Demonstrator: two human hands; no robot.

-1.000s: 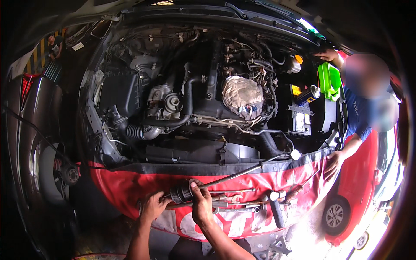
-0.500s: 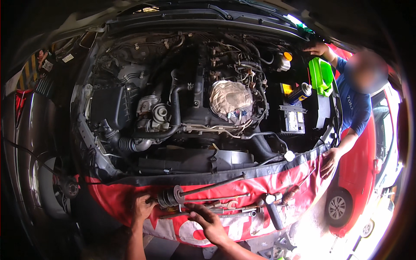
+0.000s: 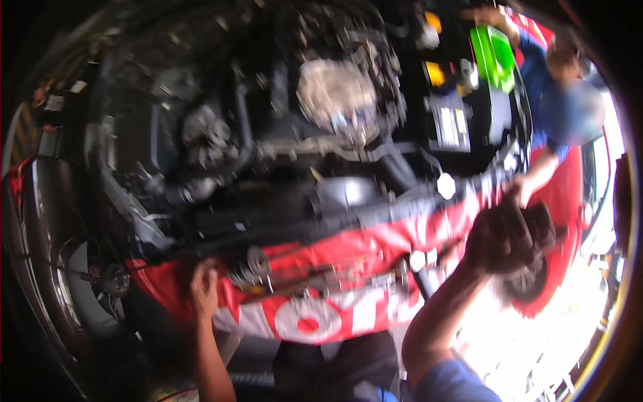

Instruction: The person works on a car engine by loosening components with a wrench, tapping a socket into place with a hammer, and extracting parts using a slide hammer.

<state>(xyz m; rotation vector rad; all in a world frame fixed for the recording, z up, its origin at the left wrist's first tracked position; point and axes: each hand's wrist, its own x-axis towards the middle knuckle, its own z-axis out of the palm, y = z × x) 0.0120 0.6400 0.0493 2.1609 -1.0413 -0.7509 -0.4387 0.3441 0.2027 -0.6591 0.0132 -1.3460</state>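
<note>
My left hand (image 3: pixel 205 289) is at the left part of the red-and-white cover, fingers extended and holding nothing. Just right of it lies a ribbed cylindrical metal weight (image 3: pixel 249 269) on a rod, apart from the fingers. My right hand (image 3: pixel 509 238) is raised at the right end of the cover with its fingers curled in; motion blur hides what they hold, if anything. Between the hands, long metal tools (image 3: pixel 335 278), blurred, lie across the cover. A hammer (image 3: pixel 420 273) with a dark handle rests at their right end.
Behind the cover (image 3: pixel 308 321) is the open engine bay, with a beige cloth (image 3: pixel 335 90) on the engine and a battery (image 3: pixel 449 124). A bright green container (image 3: pixel 492 59) stands at the right. A co-worker in blue leans there, one hand (image 3: pixel 519 189) at the bay's edge.
My right hand has risen from over the tools to the far right, its fingers now curled. My left hand has come away from the ribbed weight. The view has shifted and blurred.
</note>
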